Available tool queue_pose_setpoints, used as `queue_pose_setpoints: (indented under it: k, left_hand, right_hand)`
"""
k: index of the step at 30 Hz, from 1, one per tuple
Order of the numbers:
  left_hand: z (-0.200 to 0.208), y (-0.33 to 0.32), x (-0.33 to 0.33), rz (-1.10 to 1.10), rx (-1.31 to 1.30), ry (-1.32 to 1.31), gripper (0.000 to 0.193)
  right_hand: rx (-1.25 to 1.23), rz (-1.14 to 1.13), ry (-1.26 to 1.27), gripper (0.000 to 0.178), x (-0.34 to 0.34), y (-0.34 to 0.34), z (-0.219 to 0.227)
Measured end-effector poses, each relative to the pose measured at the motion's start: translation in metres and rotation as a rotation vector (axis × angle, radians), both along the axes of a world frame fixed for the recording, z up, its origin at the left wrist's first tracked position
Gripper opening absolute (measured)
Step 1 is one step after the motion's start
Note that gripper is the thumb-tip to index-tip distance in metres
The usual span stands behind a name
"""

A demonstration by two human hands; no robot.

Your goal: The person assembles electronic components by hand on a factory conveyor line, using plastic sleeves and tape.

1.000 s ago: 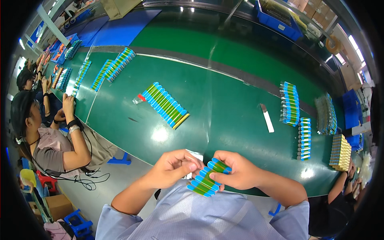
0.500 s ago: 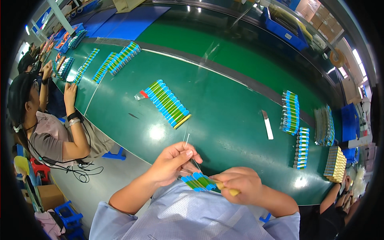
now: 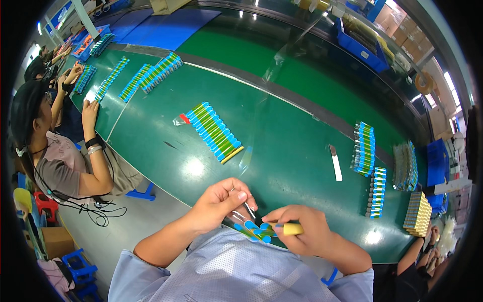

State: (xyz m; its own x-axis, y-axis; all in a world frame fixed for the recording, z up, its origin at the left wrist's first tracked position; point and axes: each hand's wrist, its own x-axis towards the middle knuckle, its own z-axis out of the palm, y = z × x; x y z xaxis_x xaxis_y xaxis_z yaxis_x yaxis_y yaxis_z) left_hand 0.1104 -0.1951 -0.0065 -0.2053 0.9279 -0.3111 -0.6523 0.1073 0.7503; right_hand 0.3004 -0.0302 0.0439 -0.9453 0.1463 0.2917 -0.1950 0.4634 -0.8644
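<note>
Close to my body, my left hand [image 3: 221,204] pinches a clear plastic film [image 3: 240,215] between thumb and fingers. My right hand [image 3: 304,226] is closed around a yellow rod-like piece [image 3: 292,229], whose end sticks out beside the thumb. Between the hands, joined to or overlapping the film, hang several blue-and-green printed pieces [image 3: 256,232]; how they are fastened is hard to see. Beyond my hands lies a slanted row of blue-and-green packs [image 3: 214,130], with a yellow piece [image 3: 232,154] at its near end. A see-through blue-green wrapper [image 3: 246,159] shows beside that end.
A knife with a white handle [image 3: 337,167] lies right of centre on the green table [image 3: 287,141]. More pack rows [image 3: 364,148] and a yellow stack [image 3: 417,214] stand at the right. A person [image 3: 60,151] works at the left, near other pack rows [image 3: 161,72].
The fanned printed pieces between my hands have shifted and tilted. My right hand has turned, showing more of the yellow piece. A see-through wrapper now shows beside the slanted row.
</note>
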Motion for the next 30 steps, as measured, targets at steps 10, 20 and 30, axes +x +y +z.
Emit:
queue_pose_setpoints:
  k: [10, 20, 30]
  left_hand:
    - [0.013, 0.016, -0.014, -0.078, 0.065, -0.052, 0.049]
    - [0.023, 0.043, -0.032, -0.167, -0.019, -0.471, 0.072]
    - [0.004, -0.032, 0.018, -0.196, 0.108, 0.085, 0.101]
  right_hand:
    - [0.433, 0.333, 0.126, 0.018, -0.010, 0.000, 0.007]
    - [0.331, 0.443, 0.048, 0.020, -0.009, -0.006, 0.016]
    - [-0.089, 0.226, -0.375, 0.033, 0.009, 0.028, 0.029]
